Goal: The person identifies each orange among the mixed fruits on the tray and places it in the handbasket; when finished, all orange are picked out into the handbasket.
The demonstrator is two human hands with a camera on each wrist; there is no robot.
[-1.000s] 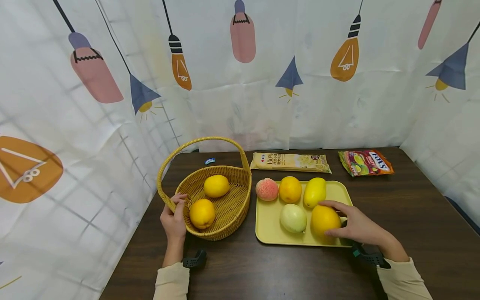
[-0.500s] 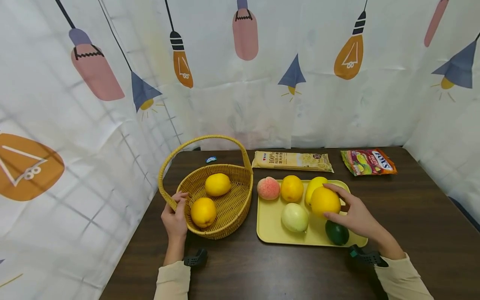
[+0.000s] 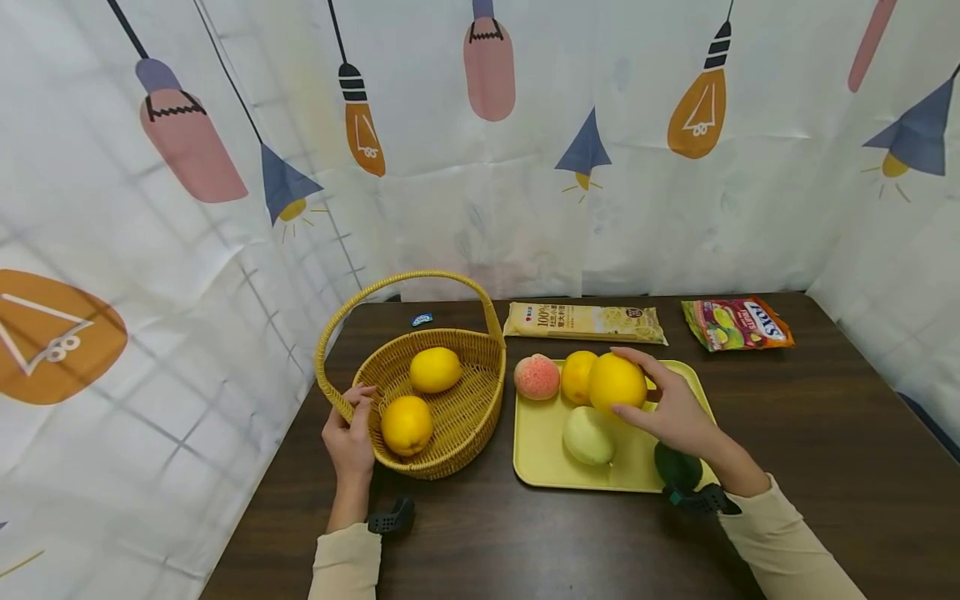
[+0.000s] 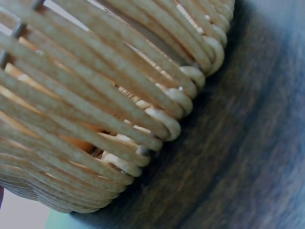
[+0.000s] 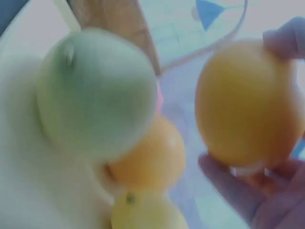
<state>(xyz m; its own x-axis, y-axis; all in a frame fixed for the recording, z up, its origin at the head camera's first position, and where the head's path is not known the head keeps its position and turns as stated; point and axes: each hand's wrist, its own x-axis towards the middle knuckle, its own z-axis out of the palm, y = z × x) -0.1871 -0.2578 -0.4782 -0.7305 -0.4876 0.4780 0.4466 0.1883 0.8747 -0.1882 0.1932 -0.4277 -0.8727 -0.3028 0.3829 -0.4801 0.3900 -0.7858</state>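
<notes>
My right hand [image 3: 673, 410] grips an orange [image 3: 617, 383] above the yellow tray [image 3: 540, 475], with thumb and fingers on opposite sides. In the right wrist view, a gap shows between that orange and the fruit on the tray. A peach [image 3: 536, 377], another orange [image 3: 576, 375], a pale green round fruit [image 3: 588, 436] and a dark green fruit [image 3: 677, 467], partly behind my wrist, lie on the tray. A yellow fruit [image 5: 147, 212] shows low in the right wrist view. My left hand [image 3: 351, 442] holds the wicker basket [image 3: 487, 421] by its left rim, beside the handle's foot.
Inside the basket lie a lemon [image 3: 435, 370] and an orange [image 3: 407, 425]; its tall handle [image 3: 420, 275] arches above. Behind the tray are a noodle pack [image 3: 585, 323] and a candy bag [image 3: 737, 324]. A small blue wrapper [image 3: 422, 319] lies behind the basket.
My right hand has lifted the orange off the tray and carried it left and toward the back, uncovering the dark green fruit. My left hand has stayed on the basket.
</notes>
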